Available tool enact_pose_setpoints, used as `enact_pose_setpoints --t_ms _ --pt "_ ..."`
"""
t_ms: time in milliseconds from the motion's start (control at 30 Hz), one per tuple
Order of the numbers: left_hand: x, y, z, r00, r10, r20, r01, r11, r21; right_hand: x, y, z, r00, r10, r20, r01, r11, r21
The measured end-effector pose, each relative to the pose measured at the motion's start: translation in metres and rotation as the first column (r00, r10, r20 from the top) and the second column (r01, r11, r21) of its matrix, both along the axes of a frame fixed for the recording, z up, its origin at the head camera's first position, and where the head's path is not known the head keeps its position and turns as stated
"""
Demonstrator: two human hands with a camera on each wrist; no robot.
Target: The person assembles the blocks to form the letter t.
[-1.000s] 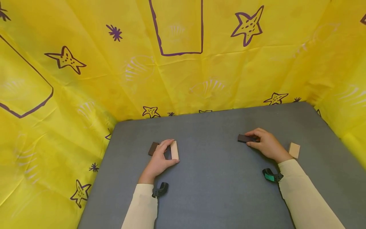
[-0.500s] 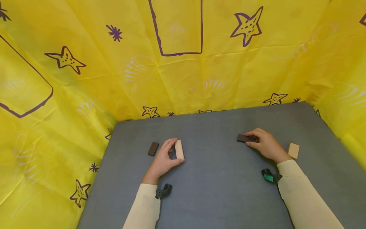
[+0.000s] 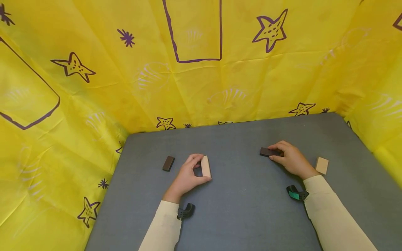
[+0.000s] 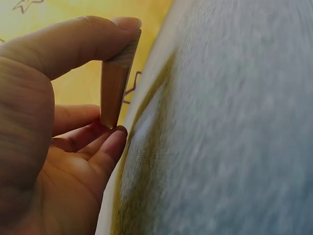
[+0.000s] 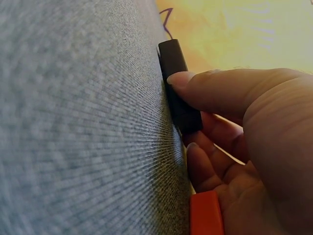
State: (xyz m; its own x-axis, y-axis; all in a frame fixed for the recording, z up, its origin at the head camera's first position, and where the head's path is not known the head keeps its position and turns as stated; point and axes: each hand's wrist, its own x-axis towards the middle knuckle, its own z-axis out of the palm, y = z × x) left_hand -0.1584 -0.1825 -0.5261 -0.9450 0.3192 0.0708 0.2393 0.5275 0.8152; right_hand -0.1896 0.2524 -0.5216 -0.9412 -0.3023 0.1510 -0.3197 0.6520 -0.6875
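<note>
My left hand (image 3: 187,177) holds a pale wooden block (image 3: 205,167) by its two ends, thumb at the near end and fingers at the far end. In the left wrist view the wooden block (image 4: 115,90) is close over the grey surface. My right hand (image 3: 292,158) pinches a dark brown block (image 3: 266,152) between thumb and fingers. The right wrist view shows this dark block (image 5: 173,73) right at the cloth, the thumb on its side. A second dark block (image 3: 168,163) lies left of my left hand. Beside my right wrist lies another pale block (image 3: 322,165).
A grey cloth-covered table (image 3: 235,205) spans the view. Yellow fabric (image 3: 201,94) printed with purple starfish and shells stands up along its back, left and right sides. Black bands (image 3: 186,211) sit on both wrists.
My left hand has carried the pale block to the right, away from the dark block on the left, which now shows whole. The right hand has hardly moved.
</note>
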Motion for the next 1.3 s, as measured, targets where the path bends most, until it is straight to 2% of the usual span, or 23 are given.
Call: enact_pose_setpoints --t_ms 433,733,967,1133,1300 --pt "0.0 0.022 -0.001 0.997 -0.077 -0.003 0.077 0.997 -0.011 0.0 -0.003 0.001 0.999 0.017 -0.031 -0.017 1.0 0.012" --pt "-0.001 0.046 0.003 0.992 -0.125 -0.009 0.123 0.989 -0.077 0.0 -0.012 0.001 0.995 0.044 -0.092 -0.04 0.998 0.043" --pt "-0.003 0.064 0.004 0.989 -0.148 -0.008 0.145 0.981 -0.126 0.002 -0.029 0.001 0.995 0.079 -0.06 -0.078 0.997 0.01" --pt "-0.003 0.075 0.003 0.986 -0.168 -0.012 0.164 0.972 -0.169 0.002 -0.04 -0.005 0.995 0.093 -0.019 -0.093 0.996 0.003" --pt "-0.002 0.085 0.0 0.981 -0.194 -0.016 0.187 0.962 -0.201 0.0 -0.049 -0.013 0.996 0.089 -0.025 -0.089 0.996 0.007"
